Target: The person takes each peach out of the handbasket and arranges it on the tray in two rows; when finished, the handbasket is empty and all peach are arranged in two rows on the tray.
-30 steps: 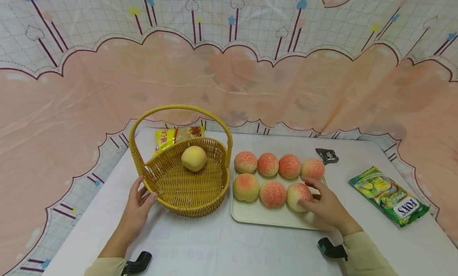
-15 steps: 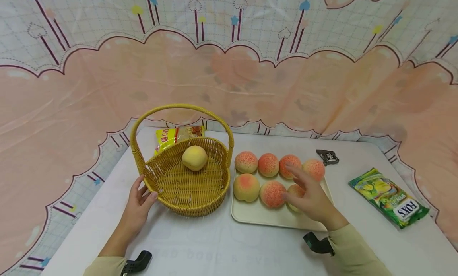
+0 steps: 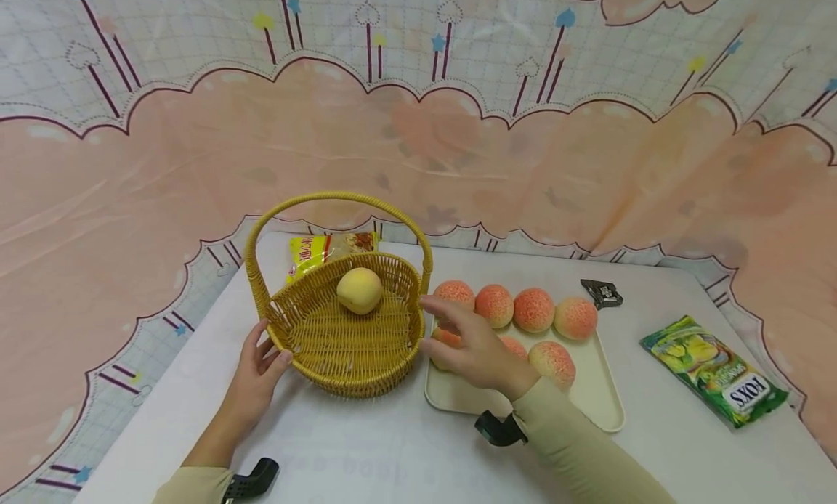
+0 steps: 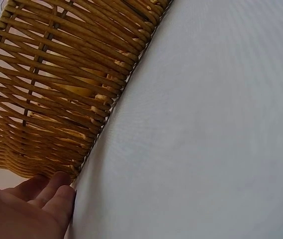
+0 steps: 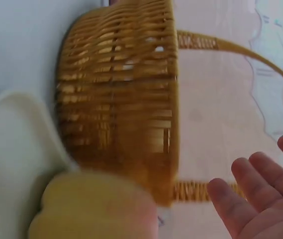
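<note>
My left hand [image 3: 251, 377] rests against the near left side of a yellow wicker basket [image 3: 353, 348] with an arched handle. In the left wrist view, its fingers [image 4: 56, 196] touch the woven wall near the base. One pale yellow peach [image 3: 360, 291] lies inside the basket. My right hand [image 3: 474, 348] hovers over the left part of a cream tray [image 3: 458, 399], fingertips close to the basket's right rim. Its fingers [image 5: 260, 186] are spread and hold nothing in the right wrist view. Several red-speckled peaches [image 3: 534, 310] sit on the tray in two rows, some partly hidden by this hand.
A yellow snack packet [image 3: 310, 252] lies behind the basket. Beyond the tray's back right corner is a small black packet [image 3: 601, 293]. A green FOX'S bag [image 3: 716, 373] lies at the right on the white table [image 3: 366, 453]. A patterned cloth [image 3: 314, 141] hangs behind.
My right hand has moved left from the front-row peach at the tray's right end, across the tray, to beside the basket. My left hand stays at the basket.
</note>
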`<state>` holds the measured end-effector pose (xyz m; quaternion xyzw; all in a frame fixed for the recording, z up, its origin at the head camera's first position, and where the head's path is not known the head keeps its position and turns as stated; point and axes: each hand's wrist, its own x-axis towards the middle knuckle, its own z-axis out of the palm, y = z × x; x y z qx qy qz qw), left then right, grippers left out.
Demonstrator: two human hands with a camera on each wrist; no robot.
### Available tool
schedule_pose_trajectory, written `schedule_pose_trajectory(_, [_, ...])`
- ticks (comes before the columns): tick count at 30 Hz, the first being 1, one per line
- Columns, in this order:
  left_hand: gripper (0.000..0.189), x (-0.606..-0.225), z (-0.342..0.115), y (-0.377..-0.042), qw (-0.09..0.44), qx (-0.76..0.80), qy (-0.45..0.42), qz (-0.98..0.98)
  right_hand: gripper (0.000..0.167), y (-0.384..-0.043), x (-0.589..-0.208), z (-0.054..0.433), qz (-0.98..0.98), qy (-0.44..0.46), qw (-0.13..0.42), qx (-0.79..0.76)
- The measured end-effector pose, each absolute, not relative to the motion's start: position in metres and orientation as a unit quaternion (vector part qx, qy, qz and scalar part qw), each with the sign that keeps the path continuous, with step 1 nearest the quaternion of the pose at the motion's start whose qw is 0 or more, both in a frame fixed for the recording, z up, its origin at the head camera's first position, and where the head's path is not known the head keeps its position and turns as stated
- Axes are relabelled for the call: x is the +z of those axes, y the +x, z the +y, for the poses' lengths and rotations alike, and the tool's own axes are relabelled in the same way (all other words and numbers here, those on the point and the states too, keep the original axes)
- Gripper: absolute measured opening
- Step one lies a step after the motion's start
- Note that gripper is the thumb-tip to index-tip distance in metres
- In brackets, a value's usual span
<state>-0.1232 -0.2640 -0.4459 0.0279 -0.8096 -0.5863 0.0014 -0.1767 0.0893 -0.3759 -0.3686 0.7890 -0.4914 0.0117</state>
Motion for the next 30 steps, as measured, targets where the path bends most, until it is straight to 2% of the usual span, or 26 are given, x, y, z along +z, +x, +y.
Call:
schedule_pose_trajectory(7, [0.083, -0.446, -0.264, -0.12, -0.003, -0.583, 0.032, -0.811, 0.066, -0.194, -0.363, 0.047, 0.818, -0.365, 0.065, -0.441])
schedule_pose_trajectory(16, [0.081, -0.445, -0.263, -0.122, 0.003, -0.59, 0.024, -0.807, 0.076, -0.217, -0.356, 0.008, 0.842, -0.333, 0.104, -0.411])
schedule_pose_trajectory(23, [0.08, -0.445, -0.262, -0.123, 0.011, -0.588, 0.015, -0.809, 0.082, -0.233, -0.365, -0.009, 0.862, -0.291, 0.136, -0.393])
schedule_pose_trajectory(30, [0.078, -0.446, -0.264, -0.124, 0.014, -0.586, 0.009, -0.81, 0.081, -0.243, -0.371, -0.019, 0.872, -0.276, 0.145, -0.377])
